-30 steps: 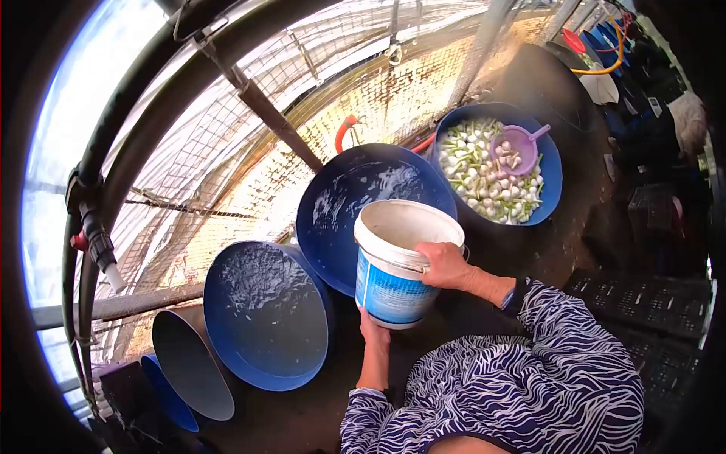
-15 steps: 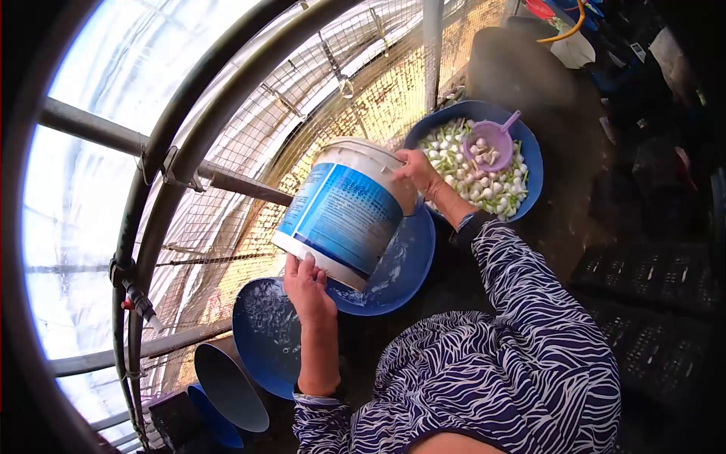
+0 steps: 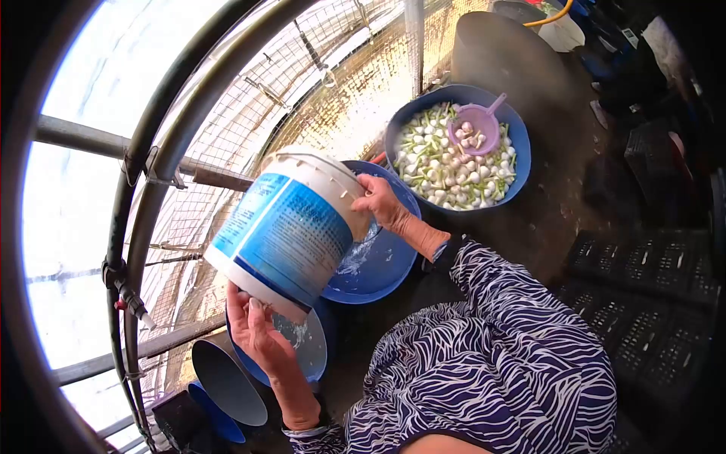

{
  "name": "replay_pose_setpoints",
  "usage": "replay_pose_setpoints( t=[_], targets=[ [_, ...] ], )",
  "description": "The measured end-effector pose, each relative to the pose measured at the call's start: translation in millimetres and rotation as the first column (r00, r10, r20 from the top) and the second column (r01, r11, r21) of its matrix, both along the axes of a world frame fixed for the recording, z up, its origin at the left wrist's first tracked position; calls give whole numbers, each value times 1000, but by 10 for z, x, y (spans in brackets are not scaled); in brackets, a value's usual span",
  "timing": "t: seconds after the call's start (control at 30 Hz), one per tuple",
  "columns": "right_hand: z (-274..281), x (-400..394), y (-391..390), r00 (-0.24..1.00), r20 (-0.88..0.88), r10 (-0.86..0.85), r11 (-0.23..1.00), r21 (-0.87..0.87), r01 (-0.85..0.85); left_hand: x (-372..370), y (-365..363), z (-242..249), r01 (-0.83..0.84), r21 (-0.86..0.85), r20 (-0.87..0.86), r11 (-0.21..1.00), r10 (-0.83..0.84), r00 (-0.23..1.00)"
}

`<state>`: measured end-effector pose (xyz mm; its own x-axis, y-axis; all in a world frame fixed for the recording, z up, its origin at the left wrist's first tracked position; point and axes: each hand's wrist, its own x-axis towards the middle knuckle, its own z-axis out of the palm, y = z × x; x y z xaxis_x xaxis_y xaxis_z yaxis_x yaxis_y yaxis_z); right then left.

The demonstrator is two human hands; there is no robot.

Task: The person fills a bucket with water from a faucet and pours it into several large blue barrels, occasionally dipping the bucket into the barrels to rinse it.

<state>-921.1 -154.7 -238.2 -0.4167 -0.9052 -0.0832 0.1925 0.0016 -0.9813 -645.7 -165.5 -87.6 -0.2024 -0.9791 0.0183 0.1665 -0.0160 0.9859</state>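
Observation:
A large white plastic bucket (image 3: 302,242) with a blue printed label is held tilted between my two hands. My left hand (image 3: 265,340) supports its base from below, fingers curled on the bottom edge. My right hand (image 3: 380,203) grips the side near the rim. What is inside the bucket is hidden from me. Beneath and right of it stands a blue tub (image 3: 389,261) with water. Another blue tub (image 3: 314,352) with water shows below the bucket, partly covered by it and my left hand.
A bigger blue tub (image 3: 523,155) holds many white bulbs with green stems (image 3: 431,163). On them rests a purple strainer (image 3: 491,125) with several bulbs. Black perforated crates (image 3: 635,265) lie at the right. Metal pipes (image 3: 170,151) and mesh line the left; a grey container (image 3: 231,382) stands lower left.
Both my hands have carried the bucket left and slightly down, off the middle tub and toward the lower-left one. It stays tilted. The view has shifted a little.

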Motion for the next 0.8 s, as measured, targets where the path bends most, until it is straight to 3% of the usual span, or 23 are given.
replay_pose_setpoints(
  t=[0.03,0.1,0.17,0.23,0.33,0.4,0.43,0.47,0.5,0.57,0.63,0.7,0.8],
  targets=[
    [-135,64,109,988,-146,43,995,98,-29,194,63,-214,6,92,-39,996,-2,999],
    [-95,289,335,964,-256,66,986,166,-23,623,272,-656,-70,351,-23,934,83,996],
    [-338,460,465,839,-539,75,974,219,54,1235,564,-1202,-157,582,81,798,135,988],
    [-483,705,611,637,-767,82,967,215,134,1901,987,-1691,-284,672,225,684,177,958],
    [-669,740,779,508,-835,211,902,367,228,2828,1800,-2411,-478,716,410,509,246,878],
    [-891,678,898,404,-893,198,897,331,292,3446,2417,-2872,-622,681,540,386,309,783],
    [-976,619,941,402,-885,234,836,394,382,3728,2769,-3044,-668,667,601,329,293,744],
    [-963,584,1013,370,-905,209,849,356,391,4006,3124,-3184,-705,654,655,277,259,710],
    [-980,441,1105,439,-877,195,811,396,431,4143,3536,-3336,-740,629,708,238,219,672],
    [-1099,245,1304,419,-893,166,769,383,512,4598,4371,-3702,-835,507,860,212,-180,477],
    [-1003,179,1487,395,-903,166,721,385,576,4574,4829,-3600,-822,558,802,-116,-178,570],
    [-826,244,1578,388,-908,154,673,385,632,4471,5012,-3571,-769,637,741,-53,-230,631],
    [-684,358,1657,357,-915,187,614,393,684,4251,4905,-3777,-691,719,694,-77,30,719]
  ],
)
